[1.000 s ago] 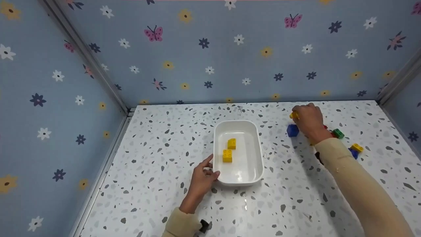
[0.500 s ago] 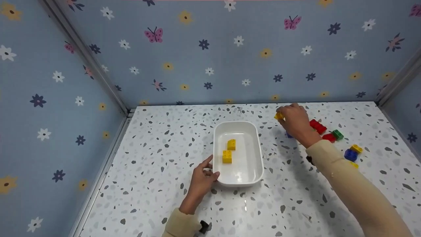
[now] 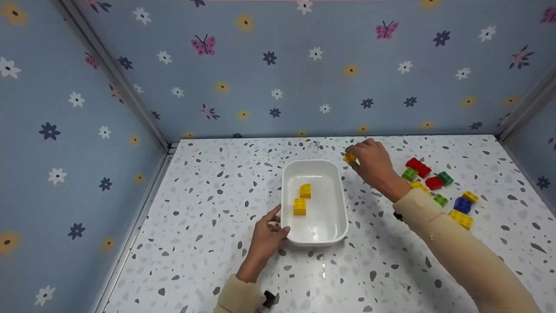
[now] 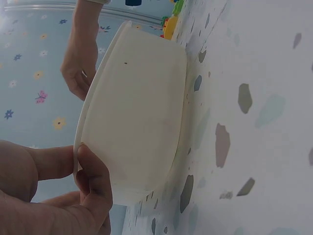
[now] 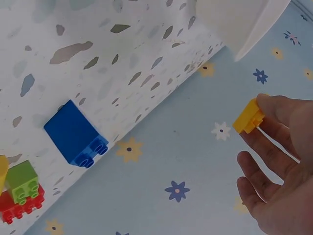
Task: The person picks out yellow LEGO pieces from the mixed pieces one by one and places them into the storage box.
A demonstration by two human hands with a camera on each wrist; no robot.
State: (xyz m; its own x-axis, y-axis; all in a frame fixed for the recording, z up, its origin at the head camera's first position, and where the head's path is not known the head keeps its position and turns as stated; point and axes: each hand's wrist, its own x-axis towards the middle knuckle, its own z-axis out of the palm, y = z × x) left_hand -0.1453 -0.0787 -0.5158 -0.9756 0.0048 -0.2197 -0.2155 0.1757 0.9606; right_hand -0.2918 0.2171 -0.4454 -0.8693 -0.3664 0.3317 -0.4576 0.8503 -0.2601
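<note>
A white plastic tub stands on the speckled table with two yellow toy bricks inside, one nearer me and one with a slanted side behind it. My left hand pinches the tub's left rim near the front corner; the left wrist view shows thumb and finger on the rim. To the right of the tub's far end, my right hand holds a small yellow brick between thumb and fingertips, raised above the table.
Loose bricks lie at the right: red ones, green ones, a blue one and a long yellow one. Another blue brick shows in the right wrist view. A patterned wall bounds the table's back.
My right hand has moved left with the yellow brick, from over the loose bricks toward the tub, uncovering several of them. The left hand and tub stay put.
</note>
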